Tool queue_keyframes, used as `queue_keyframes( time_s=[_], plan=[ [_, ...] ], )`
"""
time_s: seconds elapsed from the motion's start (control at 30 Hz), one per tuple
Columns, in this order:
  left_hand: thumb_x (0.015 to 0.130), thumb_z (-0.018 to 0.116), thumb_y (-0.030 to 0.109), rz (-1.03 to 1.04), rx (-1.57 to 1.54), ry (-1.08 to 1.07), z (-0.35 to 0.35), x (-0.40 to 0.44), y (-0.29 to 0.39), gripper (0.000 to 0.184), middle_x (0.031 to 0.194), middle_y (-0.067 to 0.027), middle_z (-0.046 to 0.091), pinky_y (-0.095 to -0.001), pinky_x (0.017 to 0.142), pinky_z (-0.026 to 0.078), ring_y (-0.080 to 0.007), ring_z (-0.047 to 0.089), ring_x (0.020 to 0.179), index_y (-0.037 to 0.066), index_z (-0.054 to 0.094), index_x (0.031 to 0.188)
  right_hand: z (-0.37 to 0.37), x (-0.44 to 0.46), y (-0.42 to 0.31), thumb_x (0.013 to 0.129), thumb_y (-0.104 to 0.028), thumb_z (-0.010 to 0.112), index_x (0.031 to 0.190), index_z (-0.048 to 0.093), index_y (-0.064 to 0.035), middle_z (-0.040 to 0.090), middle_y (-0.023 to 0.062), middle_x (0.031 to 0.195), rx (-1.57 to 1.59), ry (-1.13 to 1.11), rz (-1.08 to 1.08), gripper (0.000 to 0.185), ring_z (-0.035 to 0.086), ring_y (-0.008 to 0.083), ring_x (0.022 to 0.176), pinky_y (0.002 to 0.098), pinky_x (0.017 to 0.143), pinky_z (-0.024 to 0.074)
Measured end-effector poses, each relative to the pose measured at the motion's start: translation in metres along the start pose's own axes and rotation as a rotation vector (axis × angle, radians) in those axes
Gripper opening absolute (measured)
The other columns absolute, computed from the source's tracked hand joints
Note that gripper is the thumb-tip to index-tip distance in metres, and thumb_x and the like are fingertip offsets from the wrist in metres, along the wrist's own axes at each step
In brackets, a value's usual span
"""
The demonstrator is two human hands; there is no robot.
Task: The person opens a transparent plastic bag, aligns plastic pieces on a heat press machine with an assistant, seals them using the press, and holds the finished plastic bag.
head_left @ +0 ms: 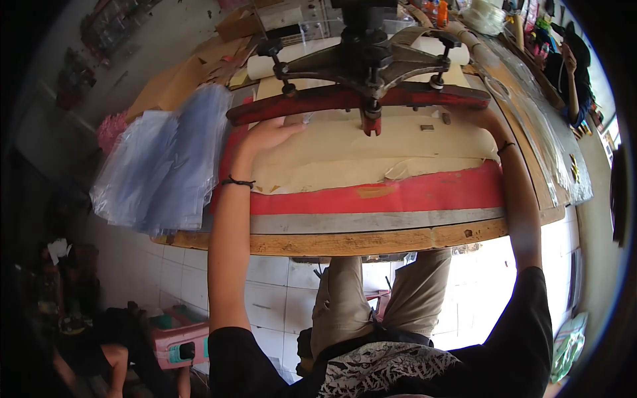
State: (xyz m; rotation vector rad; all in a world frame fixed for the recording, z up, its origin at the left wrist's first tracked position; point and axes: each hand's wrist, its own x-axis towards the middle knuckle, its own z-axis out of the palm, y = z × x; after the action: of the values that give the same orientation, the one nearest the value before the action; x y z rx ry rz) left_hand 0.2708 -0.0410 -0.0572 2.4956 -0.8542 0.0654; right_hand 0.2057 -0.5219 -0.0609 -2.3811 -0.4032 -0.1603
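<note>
Reaching beneath the red bar (298, 105) with left hand (272, 134) and right hand (481, 119), to either side of the tan sheet (398, 142) on the red board (431, 190). Cannot tell either grip, nor the far-left cardboard box's (237, 26) contents.

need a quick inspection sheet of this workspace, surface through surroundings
Surface: wood-edged table, partly covered by a red sheet.
Job's things: ragged-edged tan sheet over the red sheet; red bar across the view above it, contact unclear.
Clutter: clear plastic sheets piled at left.
Hands: left hand and right hand near opposite bar ends, fingers partly hidden.
Cables: nothing seen for certain.
Surroundings: pink stool and another person, lower left.
</note>
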Motion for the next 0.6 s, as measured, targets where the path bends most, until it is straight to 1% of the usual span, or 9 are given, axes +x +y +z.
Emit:
queue_keyframes(
  time_s=[0.03, 0.07, 0.17, 0.2, 0.23, 0.37, 0.47, 0.57, 0.6],
  plan=[
    [0.091, 0.057, 0.050, -0.003, 0.104, 0.014, 0.001, 0.000, -0.001, 0.065, 0.143, -0.0106, 0.048, -0.0334, 0.114, 0.023, -0.0252, 0.038, 0.137, 0.012, 0.045, 0.142, 0.002, 0.004, 0.009, 0.092, -0.023, 0.064, 0.120, 0.063, -0.0069, 0.068, 0.0062, 0.110, -0.014, 0.017, -0.012, 0.032, 0.061, 0.0134, 0.096, 0.0322, 0.089, 0.0499],
    [0.091, 0.055, 0.054, -0.048, 0.032, -0.008, 0.002, 0.002, -0.002, 0.067, 0.145, -0.0097, 0.047, -0.0329, 0.115, 0.022, -0.0244, 0.036, 0.138, 0.014, 0.044, 0.143, -0.003, 0.009, 0.019, 0.092, -0.027, 0.065, 0.122, 0.061, -0.0057, 0.065, 0.0084, 0.114, -0.078, -0.072, -0.012, 0.037, 0.061, 0.0172, 0.100, 0.0344, 0.091, 0.0490],
    [0.093, 0.053, 0.054, -0.097, -0.020, -0.124, -0.001, 0.002, 0.000, 0.067, 0.146, -0.0121, 0.045, -0.0331, 0.115, 0.021, -0.0252, 0.036, 0.139, 0.012, 0.042, 0.144, -0.007, 0.014, 0.001, 0.091, -0.030, 0.066, 0.124, 0.059, -0.0057, 0.062, 0.0111, 0.121, -0.230, -0.086, -0.101, 0.042, 0.059, 0.0224, 0.105, 0.0352, 0.095, 0.0474],
    [0.094, 0.051, 0.054, -0.096, -0.058, -0.158, 0.000, 0.003, -0.002, 0.067, 0.146, -0.0128, 0.044, -0.0333, 0.115, 0.021, -0.0255, 0.035, 0.139, 0.011, 0.041, 0.145, -0.007, 0.014, -0.004, 0.090, -0.032, 0.066, 0.124, 0.058, -0.0054, 0.059, 0.0128, 0.124, -0.316, -0.075, -0.071, 0.044, 0.058, 0.0266, 0.107, 0.0364, 0.096, 0.0462],
    [0.095, 0.050, 0.053, -0.092, -0.096, -0.193, 0.002, 0.005, -0.004, 0.066, 0.147, -0.0135, 0.044, -0.0335, 0.115, 0.020, -0.0259, 0.035, 0.139, 0.010, 0.041, 0.145, -0.004, 0.014, -0.001, 0.090, -0.032, 0.067, 0.116, 0.058, -0.0051, 0.059, 0.0113, 0.112, -0.322, -0.023, -0.132, 0.039, 0.057, 0.0243, 0.098, 0.0353, 0.089, 0.0464],
    [0.099, 0.044, 0.048, -0.009, -0.071, -0.199, 0.011, 0.010, -0.012, 0.063, 0.151, -0.0166, 0.037, -0.0349, 0.117, 0.018, -0.0289, 0.030, 0.142, 0.007, 0.036, 0.147, -0.006, 0.014, 0.010, 0.091, -0.034, 0.065, 0.119, 0.057, -0.0056, 0.057, 0.0119, 0.115, -0.293, -0.010, -0.122, 0.041, 0.055, 0.0251, 0.101, 0.0365, 0.091, 0.0449],
    [0.100, 0.043, 0.047, -0.085, 0.006, -0.228, 0.006, 0.005, 0.005, 0.065, 0.155, -0.0184, 0.027, -0.0366, 0.118, 0.016, -0.0314, 0.021, 0.145, 0.007, 0.029, 0.150, -0.011, 0.013, 0.014, 0.091, -0.035, 0.063, 0.120, 0.056, -0.0060, 0.056, 0.0123, 0.118, -0.265, -0.019, -0.104, 0.042, 0.054, 0.0258, 0.103, 0.0375, 0.093, 0.0438],
    [0.101, 0.042, 0.046, -0.084, 0.159, -0.140, 0.017, 0.004, -0.006, 0.067, 0.157, -0.0209, 0.020, -0.0381, 0.118, 0.014, -0.0326, 0.015, 0.146, 0.005, 0.023, 0.151, -0.014, 0.012, 0.017, 0.091, -0.036, 0.062, 0.122, 0.054, -0.0064, 0.055, 0.0127, 0.120, -0.238, -0.019, -0.094, 0.043, 0.053, 0.0264, 0.106, 0.0385, 0.095, 0.0427],
    [0.101, 0.042, 0.045, -0.072, 0.147, -0.188, 0.013, 0.003, 0.000, 0.067, 0.157, -0.0210, 0.020, -0.0383, 0.118, 0.014, -0.0326, 0.015, 0.147, 0.005, 0.022, 0.151, -0.014, 0.011, 0.018, 0.092, -0.037, 0.061, 0.123, 0.054, -0.0065, 0.054, 0.0129, 0.121, -0.230, -0.016, -0.094, 0.044, 0.053, 0.0266, 0.107, 0.0388, 0.095, 0.0424]
  ],
)
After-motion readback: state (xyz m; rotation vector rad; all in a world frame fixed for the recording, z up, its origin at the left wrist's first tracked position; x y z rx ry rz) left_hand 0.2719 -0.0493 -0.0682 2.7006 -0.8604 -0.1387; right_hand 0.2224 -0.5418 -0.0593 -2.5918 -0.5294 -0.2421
